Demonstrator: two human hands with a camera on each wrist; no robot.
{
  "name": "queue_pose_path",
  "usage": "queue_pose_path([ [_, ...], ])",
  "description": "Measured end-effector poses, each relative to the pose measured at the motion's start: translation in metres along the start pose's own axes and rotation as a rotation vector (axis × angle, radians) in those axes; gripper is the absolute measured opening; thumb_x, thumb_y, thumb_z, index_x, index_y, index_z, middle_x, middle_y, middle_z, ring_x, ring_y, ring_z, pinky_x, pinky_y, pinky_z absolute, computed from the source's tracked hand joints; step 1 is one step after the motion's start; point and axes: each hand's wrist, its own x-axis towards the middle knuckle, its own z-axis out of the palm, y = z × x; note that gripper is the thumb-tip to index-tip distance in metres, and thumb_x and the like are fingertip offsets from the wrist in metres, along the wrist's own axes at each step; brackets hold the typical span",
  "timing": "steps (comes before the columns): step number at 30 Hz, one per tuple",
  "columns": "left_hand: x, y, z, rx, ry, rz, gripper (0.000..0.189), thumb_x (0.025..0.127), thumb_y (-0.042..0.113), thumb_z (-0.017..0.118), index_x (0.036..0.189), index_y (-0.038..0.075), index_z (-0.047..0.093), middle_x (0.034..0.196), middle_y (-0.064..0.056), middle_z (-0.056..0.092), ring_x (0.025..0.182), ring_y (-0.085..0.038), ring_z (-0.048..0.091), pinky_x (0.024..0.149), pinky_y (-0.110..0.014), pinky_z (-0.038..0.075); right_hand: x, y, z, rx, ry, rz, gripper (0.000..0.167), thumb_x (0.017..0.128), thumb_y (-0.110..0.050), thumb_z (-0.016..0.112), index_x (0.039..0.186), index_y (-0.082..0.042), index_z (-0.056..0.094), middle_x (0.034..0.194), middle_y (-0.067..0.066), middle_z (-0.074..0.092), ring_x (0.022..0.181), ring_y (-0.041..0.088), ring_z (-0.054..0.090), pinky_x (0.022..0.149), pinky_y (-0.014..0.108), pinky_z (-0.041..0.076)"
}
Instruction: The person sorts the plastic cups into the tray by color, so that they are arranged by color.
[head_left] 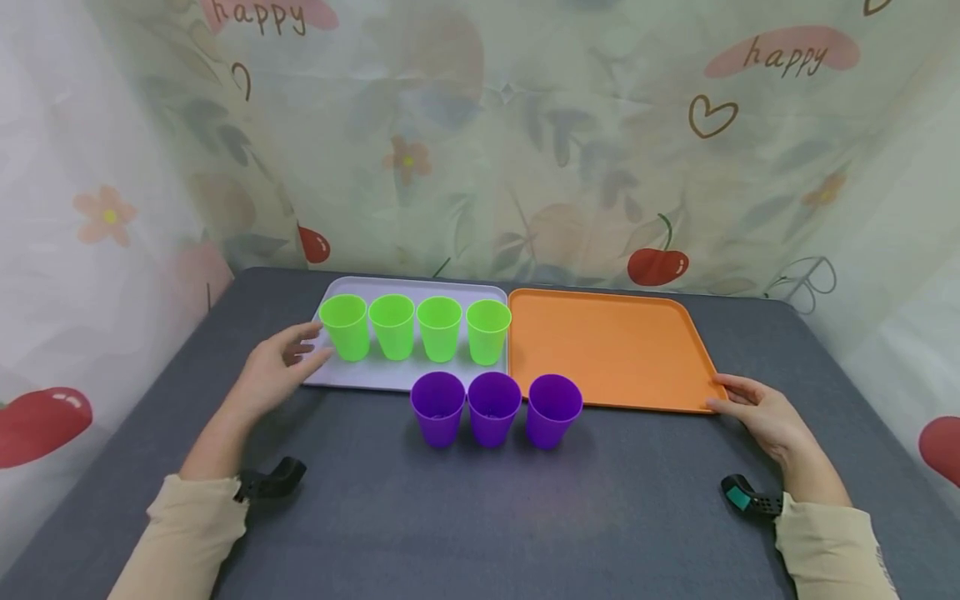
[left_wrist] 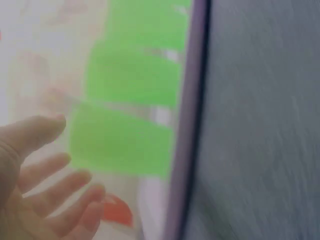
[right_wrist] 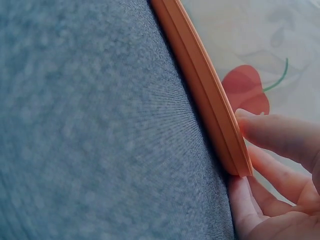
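The left hand [head_left: 273, 367], fingers relaxed, sits beside the leftmost lime-green plastic cup [head_left: 349, 331] on the lilac plastic tray [head_left: 375, 379], contact unclear. The right hand [head_left: 772, 425] pinches the orange plastic tray [head_left: 615, 350] at its near right corner; gentle, level pressure should spare the purple tapered cups [head_left: 493, 414].

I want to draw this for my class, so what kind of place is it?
Probably an indoor tabletop play or work corner: there's a dark gray table, a patterned backdrop hanging behind it, and green cups lined up on a lavender tray.
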Motion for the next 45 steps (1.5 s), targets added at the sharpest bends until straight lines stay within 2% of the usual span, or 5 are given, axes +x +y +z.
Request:
queue_pose_path([
  [4, -0.006, 0.023, 0.005, -0.042, -0.057, 0.071, 0.052, 0.092, 0.03, 0.058, 0.136, 0.005, 0.045, 0.135, -0.02, 0.051, 0.12, -0.038, 0.053, 0.099, -0.051, 0.045, -0.001, 0.0, 0.0, -0.012, 0.008, -0.009, 0.079, 0.089, -0.042, 0.059, 0.147, -0.001, 0.023, 0.151, 0.026, 0.024, 0.106, -0.013, 0.036, 0.107, 0.048, 0.033],
  [18, -0.017, 0.054, 0.036, -0.128, -0.24, 0.334, 0.05, 0.085, 0.027, 0.068, 0.13, 0.011, 0.052, 0.128, -0.01, 0.058, 0.11, -0.028, 0.061, 0.096, -0.044, 0.049, -0.001, -0.001, -0.001, -0.028, 0.013, -0.001, 0.081, 0.089, -0.042, 0.06, 0.147, -0.001, 0.022, 0.15, 0.027, 0.025, 0.118, 0.007, 0.041, 0.107, 0.05, 0.032],
  [26, -0.014, 0.06, 0.057, -0.145, -0.276, 0.367, 0.067, 0.077, 0.027, 0.076, 0.135, 0.01, 0.045, 0.136, -0.014, 0.051, 0.111, -0.027, 0.06, 0.097, -0.045, 0.047, -0.001, -0.001, -0.001, -0.009, 0.006, -0.003, 0.081, 0.089, -0.041, 0.06, 0.147, -0.001, 0.023, 0.15, 0.027, 0.025, 0.107, -0.009, 0.038, 0.107, 0.049, 0.033],
  [35, -0.012, 0.065, 0.068, -0.157, -0.309, 0.362, 0.073, 0.075, 0.029, 0.078, 0.136, 0.01, 0.044, 0.138, -0.011, 0.05, 0.113, -0.028, 0.058, 0.099, -0.047, 0.046, -0.001, -0.002, 0.0, 0.035, 0.008, 0.009, 0.081, 0.088, -0.039, 0.062, 0.147, 0.0, 0.021, 0.151, 0.028, 0.023, 0.126, 0.03, 0.036, 0.11, 0.056, 0.027],
  [45, -0.01, 0.065, 0.073, -0.141, -0.308, 0.398, 0.068, 0.075, 0.028, 0.078, 0.133, 0.009, 0.048, 0.135, -0.009, 0.053, 0.112, -0.027, 0.058, 0.096, -0.042, 0.049, -0.002, -0.001, 0.0, 0.061, 0.009, -0.004, 0.081, 0.088, -0.038, 0.063, 0.147, 0.0, 0.021, 0.151, 0.028, 0.023, 0.112, -0.001, 0.041, 0.111, 0.056, 0.024],
])
